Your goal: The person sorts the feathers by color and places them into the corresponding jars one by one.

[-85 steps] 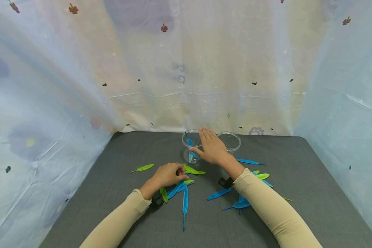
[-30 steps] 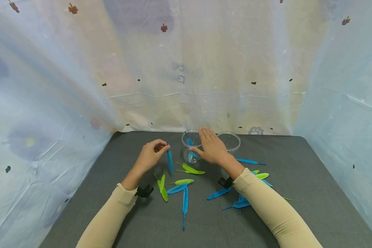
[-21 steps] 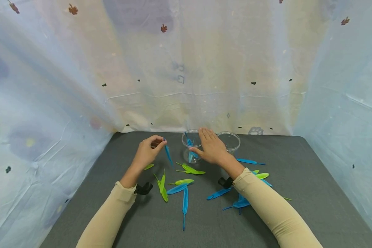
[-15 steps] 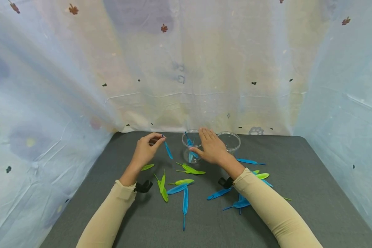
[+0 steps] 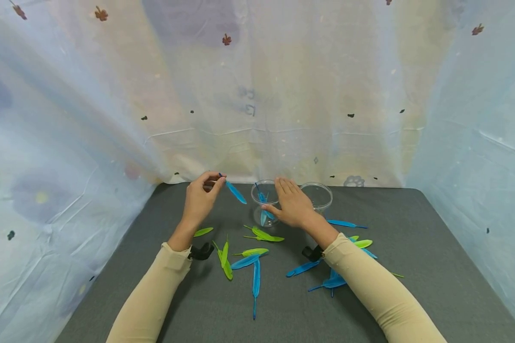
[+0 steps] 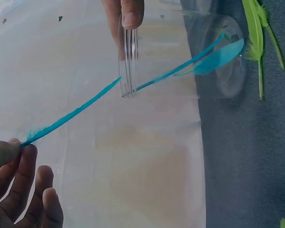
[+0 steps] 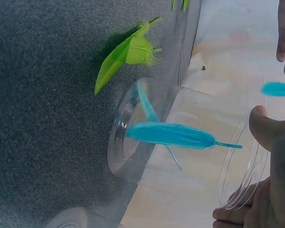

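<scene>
My left hand [image 5: 200, 200] pinches a blue feather [image 5: 236, 192] by its quill between thumb and fingertips, raised left of a clear jar [image 5: 261, 220]. In the left wrist view the held feather [image 6: 76, 111] slants with its tip close to the jar's rim [image 6: 128, 71]. Across that rim lies my right hand [image 5: 295, 206], gripping it with the thumb [image 7: 263, 128] on one side and the fingers on the other. Inside the jar are blue feathers [image 7: 171, 135], one with its quill up near the rim. A second clear jar [image 5: 322, 204] stands to the right, partly behind the right hand.
Green feathers [image 5: 266, 234] and blue feathers [image 5: 256, 281] lie scattered on the grey table [image 5: 197, 305] before the jars. More blue feathers [image 5: 303, 268] lie by the right forearm, which hides some of them. A patterned curtain [image 5: 283, 95] hangs behind the table.
My left hand has picked a blue feather from the front pile and lifted it back and up, the feather tip swinging toward the jar. The right hand has stayed on the jar.
</scene>
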Action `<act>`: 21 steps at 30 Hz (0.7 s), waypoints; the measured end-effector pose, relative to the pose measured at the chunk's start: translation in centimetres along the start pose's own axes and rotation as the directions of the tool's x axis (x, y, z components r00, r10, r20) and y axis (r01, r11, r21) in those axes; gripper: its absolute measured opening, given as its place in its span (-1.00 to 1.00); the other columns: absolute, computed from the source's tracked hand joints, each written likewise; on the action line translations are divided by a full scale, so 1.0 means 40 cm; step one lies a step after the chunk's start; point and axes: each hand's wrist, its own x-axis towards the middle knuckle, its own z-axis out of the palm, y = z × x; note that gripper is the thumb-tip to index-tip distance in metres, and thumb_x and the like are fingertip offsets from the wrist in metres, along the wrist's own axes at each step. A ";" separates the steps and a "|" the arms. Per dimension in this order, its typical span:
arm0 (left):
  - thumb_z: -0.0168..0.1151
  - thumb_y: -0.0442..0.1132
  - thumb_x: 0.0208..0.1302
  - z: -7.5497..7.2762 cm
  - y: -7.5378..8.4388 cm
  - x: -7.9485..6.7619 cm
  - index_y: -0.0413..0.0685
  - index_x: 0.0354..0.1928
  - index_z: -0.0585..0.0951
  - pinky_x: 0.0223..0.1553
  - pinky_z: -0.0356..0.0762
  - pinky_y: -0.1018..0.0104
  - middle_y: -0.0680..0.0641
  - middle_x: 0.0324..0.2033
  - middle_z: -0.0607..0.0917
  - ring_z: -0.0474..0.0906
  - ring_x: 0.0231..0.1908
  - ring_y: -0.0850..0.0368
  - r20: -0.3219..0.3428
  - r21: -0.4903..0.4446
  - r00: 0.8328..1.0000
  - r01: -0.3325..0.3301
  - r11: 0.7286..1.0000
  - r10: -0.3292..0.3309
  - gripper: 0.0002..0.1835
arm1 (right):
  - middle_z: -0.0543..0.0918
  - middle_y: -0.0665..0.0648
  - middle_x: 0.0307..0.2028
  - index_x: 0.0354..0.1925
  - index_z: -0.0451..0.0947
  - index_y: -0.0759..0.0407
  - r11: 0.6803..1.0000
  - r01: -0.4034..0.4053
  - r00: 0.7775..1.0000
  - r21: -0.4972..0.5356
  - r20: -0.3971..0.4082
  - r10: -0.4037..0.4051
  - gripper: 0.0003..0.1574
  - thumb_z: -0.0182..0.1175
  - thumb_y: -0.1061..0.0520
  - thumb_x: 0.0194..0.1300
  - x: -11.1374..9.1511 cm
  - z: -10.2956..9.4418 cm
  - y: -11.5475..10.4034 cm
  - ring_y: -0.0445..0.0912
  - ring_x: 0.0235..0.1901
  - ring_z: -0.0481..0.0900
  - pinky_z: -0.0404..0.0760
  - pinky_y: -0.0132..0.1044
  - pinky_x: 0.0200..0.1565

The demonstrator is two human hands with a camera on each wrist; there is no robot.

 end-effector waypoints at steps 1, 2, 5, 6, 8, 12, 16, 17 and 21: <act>0.32 -0.08 0.59 0.001 0.003 0.003 -0.07 0.10 0.77 -0.05 0.73 0.03 -0.11 -0.01 0.82 0.76 -0.08 -0.07 -0.007 0.000 1.000 -0.002 1.000 0.002 -0.74 | -0.04 0.33 0.71 0.72 -0.17 0.34 1.000 0.001 1.000 0.004 -0.003 -0.001 0.26 -0.04 -0.51 0.61 0.000 0.000 0.000 0.17 0.71 -0.10 -0.20 0.04 0.69; 0.32 -0.08 0.59 0.003 0.005 0.006 -0.07 0.10 0.77 -0.06 0.73 0.05 -0.10 -0.02 0.82 0.76 -0.09 -0.06 -0.013 -0.003 1.000 -0.002 1.000 0.002 -0.74 | -0.04 0.33 0.71 0.72 -0.17 0.34 1.000 0.000 1.000 0.003 -0.003 0.000 0.26 -0.04 -0.51 0.61 -0.001 -0.001 0.000 0.17 0.71 -0.10 -0.20 0.04 0.69; 0.33 -0.07 0.59 0.011 0.014 0.013 -0.08 0.09 0.77 -0.11 0.71 0.13 -0.11 -0.04 0.81 0.75 -0.10 -0.06 -0.031 -0.024 0.999 -0.007 1.000 0.006 -0.73 | -0.01 0.34 0.70 0.72 -0.16 0.34 1.000 0.001 1.000 0.005 -0.011 -0.001 0.26 -0.02 -0.50 0.61 -0.001 -0.001 0.001 0.17 0.70 -0.09 -0.19 0.05 0.69; 0.33 -0.07 0.58 0.014 0.017 0.015 -0.08 0.09 0.77 -0.12 0.70 0.16 -0.11 -0.05 0.81 0.74 -0.10 -0.05 -0.034 -0.033 0.999 -0.009 0.999 0.007 -0.73 | 0.00 0.34 0.70 0.72 -0.16 0.35 1.000 0.003 1.000 0.006 -0.015 -0.003 0.25 -0.02 -0.50 0.61 -0.001 0.000 0.001 0.18 0.70 -0.08 -0.18 0.05 0.68; 0.34 -0.07 0.58 0.022 0.021 0.017 -0.08 0.09 0.76 -0.13 0.68 0.24 -0.10 -0.05 0.81 0.73 -0.09 -0.03 -0.036 -0.048 0.999 -0.006 0.999 0.004 -0.73 | 0.00 0.35 0.70 0.71 -0.14 0.36 1.000 0.004 1.000 0.005 -0.019 -0.004 0.25 -0.02 -0.49 0.61 -0.001 0.000 0.001 0.18 0.70 -0.08 -0.17 0.06 0.68; 0.34 -0.07 0.58 0.039 0.024 0.022 -0.06 0.09 0.77 -0.12 0.67 0.30 -0.08 -0.04 0.81 0.73 -0.09 0.00 -0.034 -0.052 0.999 -0.010 0.999 0.009 -0.75 | -0.03 0.34 0.70 0.72 -0.16 0.35 1.000 0.000 1.000 0.004 -0.012 0.000 0.25 -0.04 -0.50 0.62 0.000 0.000 -0.002 0.17 0.70 -0.09 -0.18 0.04 0.69; 0.33 -0.11 0.58 0.056 0.029 0.025 -0.07 0.08 0.77 -0.11 0.70 0.17 -0.09 -0.03 0.81 0.74 -0.10 -0.02 -0.033 -0.052 0.999 -0.024 0.998 0.023 -0.77 | -0.01 0.35 0.70 0.71 -0.13 0.37 1.000 -0.003 1.000 0.007 -0.017 0.003 0.25 -0.03 -0.50 0.61 -0.001 -0.002 -0.005 0.18 0.70 -0.08 -0.18 0.04 0.69; 0.33 -0.12 0.58 0.061 0.030 0.025 -0.07 0.08 0.77 -0.12 0.70 0.14 -0.10 -0.03 0.81 0.74 -0.10 -0.02 -0.029 -0.052 0.999 -0.025 0.998 0.023 -0.77 | -0.02 0.35 0.70 0.71 -0.12 0.38 1.000 -0.004 1.000 0.009 -0.018 0.004 0.25 -0.02 -0.49 0.61 -0.001 -0.002 -0.006 0.18 0.70 -0.08 -0.18 0.03 0.69; 0.33 -0.12 0.59 0.080 0.028 0.024 -0.06 0.08 0.77 -0.12 0.69 0.09 -0.10 -0.03 0.80 0.72 -0.10 -0.03 -0.006 -0.045 1.000 -0.019 0.999 0.019 -0.78 | -0.03 0.34 0.70 0.71 -0.12 0.37 1.000 -0.008 1.000 0.005 -0.014 0.008 0.25 -0.03 -0.50 0.61 -0.001 -0.002 -0.007 0.17 0.70 -0.09 -0.19 0.03 0.69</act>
